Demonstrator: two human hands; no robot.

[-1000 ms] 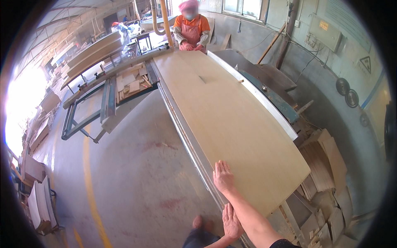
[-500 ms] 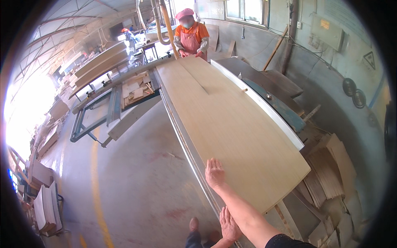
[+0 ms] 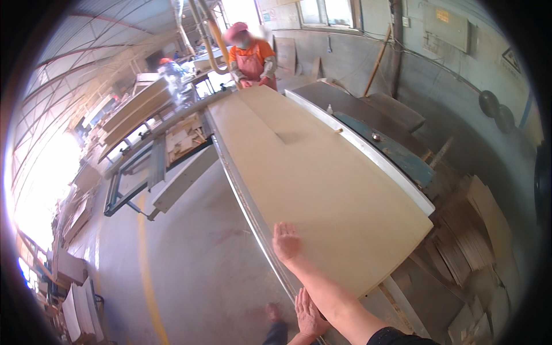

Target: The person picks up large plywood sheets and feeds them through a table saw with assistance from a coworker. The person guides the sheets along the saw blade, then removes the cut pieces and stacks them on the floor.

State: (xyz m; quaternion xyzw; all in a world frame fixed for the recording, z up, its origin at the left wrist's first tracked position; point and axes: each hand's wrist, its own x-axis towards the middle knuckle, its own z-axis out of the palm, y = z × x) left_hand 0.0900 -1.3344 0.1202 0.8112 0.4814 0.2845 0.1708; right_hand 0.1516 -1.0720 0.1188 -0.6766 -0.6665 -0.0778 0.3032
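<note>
A large pale wooden panel [image 3: 339, 190] lies flat on a saw table with a sliding metal rail [image 3: 244, 210] along its left side. A narrow cut line [image 3: 261, 119] runs from the panel's far end toward its middle. My right hand [image 3: 286, 241] rests palm down near the panel's left edge, fingers stretched out. Closer to me and below the right forearm, my left hand [image 3: 310, 315] lies with fingers extended by the panel's near left corner. Part of that hand's surroundings is hidden by the right arm.
At the panel's far end stands a co-worker [image 3: 251, 60] in a pink cap and apron, hands near its edge. A white fence [image 3: 368, 155] borders the right side. A blue-green metal frame [image 3: 129, 198] holds wood offcuts [image 3: 185, 135]. Stacked boards [image 3: 460, 241] lean at right.
The panel has slid a little farther away along the white fence, toward the co-worker. Both my hands have moved along with it, and the head view has shifted slightly.
</note>
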